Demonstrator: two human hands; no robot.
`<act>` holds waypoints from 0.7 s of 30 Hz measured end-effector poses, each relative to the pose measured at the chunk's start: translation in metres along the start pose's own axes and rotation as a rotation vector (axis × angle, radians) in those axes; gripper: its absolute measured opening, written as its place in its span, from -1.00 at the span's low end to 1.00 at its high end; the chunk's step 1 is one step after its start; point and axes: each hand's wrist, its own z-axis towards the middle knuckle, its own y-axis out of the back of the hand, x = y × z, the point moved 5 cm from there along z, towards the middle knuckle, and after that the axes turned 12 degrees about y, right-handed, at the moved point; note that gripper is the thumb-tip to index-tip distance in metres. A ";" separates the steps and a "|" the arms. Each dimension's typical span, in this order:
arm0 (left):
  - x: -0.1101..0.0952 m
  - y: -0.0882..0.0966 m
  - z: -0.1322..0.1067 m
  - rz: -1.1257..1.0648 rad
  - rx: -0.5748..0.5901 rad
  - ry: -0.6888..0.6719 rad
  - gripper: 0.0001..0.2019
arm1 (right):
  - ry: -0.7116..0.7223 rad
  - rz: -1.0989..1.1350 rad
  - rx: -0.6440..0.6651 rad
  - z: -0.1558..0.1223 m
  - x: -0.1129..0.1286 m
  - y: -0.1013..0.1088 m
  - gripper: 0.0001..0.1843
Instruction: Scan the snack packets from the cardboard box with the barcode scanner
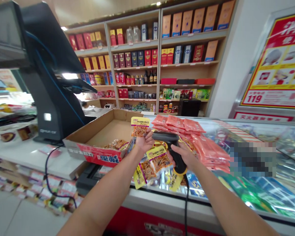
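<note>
My left hand [145, 143] is closed on a small yellow-topped snack packet [140, 124], held upright near the box's right corner. A black barcode scanner [166, 137] is gripped in my right hand [183, 155], its head turned left toward the packet. The scanner's cable hangs down over the counter's front edge. Beneath both hands, several matching snack packets [159, 159] lie loosely on the glass counter. To the left stands an open cardboard box [88, 131] with a few packets inside it.
Stacked pink-orange bags [208, 147] lie right of the scanner on the glass counter [140, 191]. A black checkout terminal [54, 75] rises at the left. Shelves [135, 46] of boxed goods and bottles line the back wall. A red and yellow poster [275, 65] hangs at right.
</note>
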 end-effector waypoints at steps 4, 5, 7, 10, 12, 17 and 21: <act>-0.004 0.003 0.003 0.050 -0.009 -0.060 -0.83 | 0.000 -0.031 0.003 0.000 -0.003 -0.002 -0.54; -0.004 0.004 0.003 0.063 -0.014 -0.071 -0.84 | 0.000 -0.032 -0.001 0.000 -0.003 -0.002 -0.55; -0.005 0.005 0.003 0.083 -0.027 -0.085 -0.86 | 0.002 -0.027 -0.011 0.000 -0.002 -0.002 -0.56; -0.003 0.005 0.002 0.089 -0.045 -0.077 -0.87 | 0.007 -0.023 -0.024 0.000 -0.001 -0.003 -0.57; -0.002 0.004 0.002 0.085 -0.054 -0.068 -0.87 | 0.005 -0.028 -0.027 0.000 0.000 -0.003 -0.57; -0.001 0.003 0.002 0.070 -0.025 -0.051 -0.86 | -0.011 -0.036 -0.012 0.000 -0.001 -0.002 -0.56; -0.001 0.004 0.002 0.058 -0.043 -0.052 -0.84 | -0.016 -0.034 -0.012 0.000 -0.002 -0.002 -0.57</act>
